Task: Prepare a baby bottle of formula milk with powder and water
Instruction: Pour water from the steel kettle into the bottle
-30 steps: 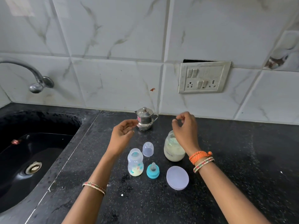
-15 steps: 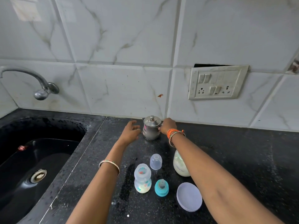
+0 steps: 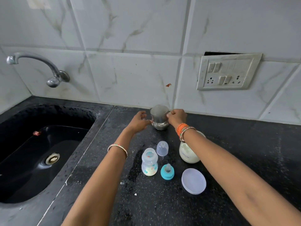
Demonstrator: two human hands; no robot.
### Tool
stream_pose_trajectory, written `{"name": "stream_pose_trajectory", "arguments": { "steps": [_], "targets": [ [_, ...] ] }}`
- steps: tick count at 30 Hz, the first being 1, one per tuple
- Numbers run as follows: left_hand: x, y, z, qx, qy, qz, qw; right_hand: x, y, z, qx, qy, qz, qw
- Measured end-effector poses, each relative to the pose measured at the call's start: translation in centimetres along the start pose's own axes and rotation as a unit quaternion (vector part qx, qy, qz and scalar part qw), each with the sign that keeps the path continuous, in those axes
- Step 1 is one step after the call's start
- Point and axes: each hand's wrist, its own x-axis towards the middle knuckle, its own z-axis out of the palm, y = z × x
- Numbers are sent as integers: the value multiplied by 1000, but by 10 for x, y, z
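The steel pot (image 3: 159, 119) by the wall is gripped at its right side by the right hand (image 3: 176, 117), fingers curled; its left side is touched by the loosely spread left hand (image 3: 139, 122). Nearer than the pot, the open baby bottle (image 3: 149, 162) is seen upright, beside its teal teat (image 3: 167, 172).

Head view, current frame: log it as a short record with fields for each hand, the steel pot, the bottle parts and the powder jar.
left hand: touches the steel pot's left side
right hand: grips the pot at its right side
steel pot: on the counter by the wall, lid blurred
baby bottle: upright, uncapped, a little white at the bottom
teal nipple ring: standing beside the bottle
clear cap: behind the bottle
powder jar: open
jar lid: flat on the counter
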Motion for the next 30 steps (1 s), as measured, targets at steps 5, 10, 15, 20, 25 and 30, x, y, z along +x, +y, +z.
{"name": "stream_pose_trajectory", "arguments": {
  "steps": [5, 10, 15, 20, 25, 30],
  "targets": [
    [-21, 4, -21, 22, -9, 55, 998, -17, -8, -32, 48, -31, -46, 997],
    [-52, 22, -23, 35, -41, 108, 993, -68, -21, -66, 98, -77, -115, 986],
    [-89, 28, -11, -31, -75, 166, 983, -111, -13, -79, 125, -74, -153, 978],
    [-125, 26, -7, -95, -40, 184, 978, -135, -3, -89, 145, -46, -218, 964],
    [-156, 30, 8, -176, -43, 192, 965, -162, 5, -96, 262, -127, -224, 930],
    [-173, 32, 18, -173, -60, 190, 965, -169, 8, -107, 288, -167, -235, 913]
  ]
}}
